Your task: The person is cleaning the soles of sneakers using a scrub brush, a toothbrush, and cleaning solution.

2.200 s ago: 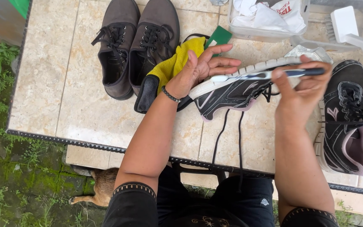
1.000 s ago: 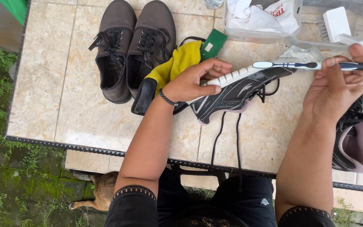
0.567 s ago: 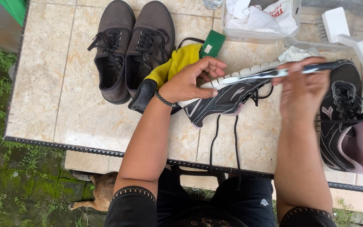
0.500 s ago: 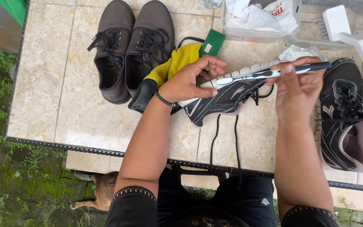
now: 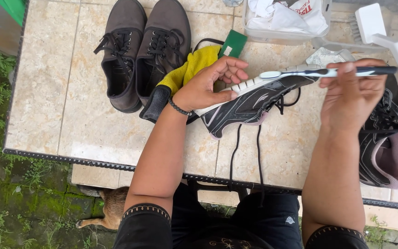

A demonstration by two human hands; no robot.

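A black sneaker (image 5: 249,103) with a white sole lies on its side on the tiled table (image 5: 70,92), laces hanging over the front edge. My left hand (image 5: 210,85) grips its heel and sole. My right hand (image 5: 351,92) holds a toothbrush (image 5: 323,72) with a dark handle, its head resting on the white sole edge. The matching black sneaker (image 5: 385,138) sits under and right of my right hand.
A pair of brown lace-up shoes (image 5: 141,50) stands at the back left. A yellow cloth (image 5: 192,67) and a green tag (image 5: 233,44) lie beside them. Behind are clear plastic tubs (image 5: 254,27) with white cloths and a white brush (image 5: 383,32). A cat (image 5: 109,210) lies below the table.
My right hand swept the toothbrush back and forth along the sneaker's sole, ending further right. My left hand kept its hold on the sneaker.
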